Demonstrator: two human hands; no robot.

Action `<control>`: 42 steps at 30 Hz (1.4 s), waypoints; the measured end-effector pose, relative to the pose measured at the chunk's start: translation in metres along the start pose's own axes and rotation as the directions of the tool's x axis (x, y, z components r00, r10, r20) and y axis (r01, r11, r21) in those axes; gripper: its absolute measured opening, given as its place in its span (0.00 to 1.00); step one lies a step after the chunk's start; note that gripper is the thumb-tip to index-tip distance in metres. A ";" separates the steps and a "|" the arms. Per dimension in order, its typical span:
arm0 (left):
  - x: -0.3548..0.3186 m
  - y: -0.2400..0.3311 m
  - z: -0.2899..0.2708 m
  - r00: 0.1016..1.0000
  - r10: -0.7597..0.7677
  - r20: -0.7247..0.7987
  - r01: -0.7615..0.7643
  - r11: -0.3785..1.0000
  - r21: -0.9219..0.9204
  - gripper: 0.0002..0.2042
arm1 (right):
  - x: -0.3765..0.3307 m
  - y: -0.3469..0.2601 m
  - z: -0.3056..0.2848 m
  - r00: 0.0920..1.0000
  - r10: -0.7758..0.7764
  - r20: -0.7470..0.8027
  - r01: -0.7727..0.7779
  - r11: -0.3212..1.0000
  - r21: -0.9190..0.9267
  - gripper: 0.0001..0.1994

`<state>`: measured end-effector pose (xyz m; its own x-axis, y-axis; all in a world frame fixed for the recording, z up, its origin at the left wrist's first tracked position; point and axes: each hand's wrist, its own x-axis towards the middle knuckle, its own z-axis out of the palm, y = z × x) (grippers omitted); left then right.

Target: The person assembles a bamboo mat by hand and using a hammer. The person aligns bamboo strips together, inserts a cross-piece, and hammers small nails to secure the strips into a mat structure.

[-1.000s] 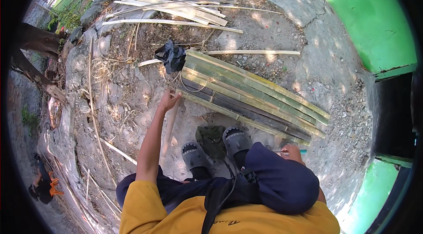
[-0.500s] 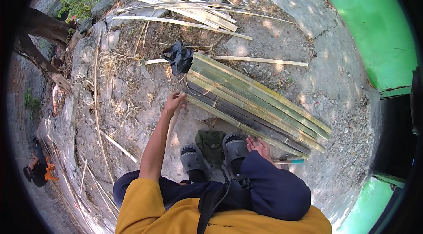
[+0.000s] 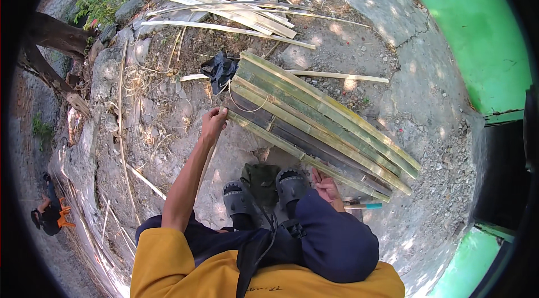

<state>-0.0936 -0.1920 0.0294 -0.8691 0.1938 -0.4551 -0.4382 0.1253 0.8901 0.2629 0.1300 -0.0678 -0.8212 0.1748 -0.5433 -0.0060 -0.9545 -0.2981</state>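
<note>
Split bamboo strips [image 3: 331, 124], green, yellow and dark, lie side by side in a slanted row in front of me. My left hand [image 3: 214, 121] pinches the left end of the nearest yellow-green strip [image 3: 275, 139]. Beneath that hand, a pale narrow piece [image 3: 206, 167] runs down alongside my forearm; whether I hold it too is unclear. My right hand [image 3: 327, 188] is low by the same strip's near edge, fingers partly curled but apart, a fingertip at the edge. A thin loop of cord [image 3: 249, 109] crosses the strips' left end.
A crumpled black plastic bag [image 3: 220, 73] sits at the row's upper left corner. Pale split strips [image 3: 241, 14] are piled farther off. Dark green cloth [image 3: 260, 183] lies between my feet. A tool handle with a teal end [image 3: 370, 206] lies right. Left stands a tree trunk [image 3: 59, 34].
My view has shifted slightly, so the strips sit a little farther left. My right hand has turned from an open palm to more curled fingers at the strip's edge. The left hand keeps its pinch.
</note>
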 end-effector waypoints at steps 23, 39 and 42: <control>-0.025 0.031 -0.001 0.999 -0.012 0.034 0.013 1.000 -0.014 0.09 | -0.019 -0.075 0.003 0.988 -0.153 -0.021 0.153 0.988 -0.019 0.26; 0.023 -0.016 0.070 0.925 0.185 0.330 -0.359 0.710 0.607 0.27 | -0.081 -0.222 0.185 0.774 -0.630 0.063 0.597 0.693 -0.403 0.26; 0.005 -0.026 0.100 0.923 0.206 0.326 -0.364 0.742 0.563 0.38 | -0.092 -0.233 0.221 0.709 -0.696 0.113 0.665 0.606 -0.437 0.27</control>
<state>-0.0640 -0.0969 0.0018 -0.8173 0.5216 -0.2449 0.1206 0.5705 0.8124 0.2134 0.2829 0.2251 -0.6423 0.7612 -0.0892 -0.3000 -0.3568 -0.8847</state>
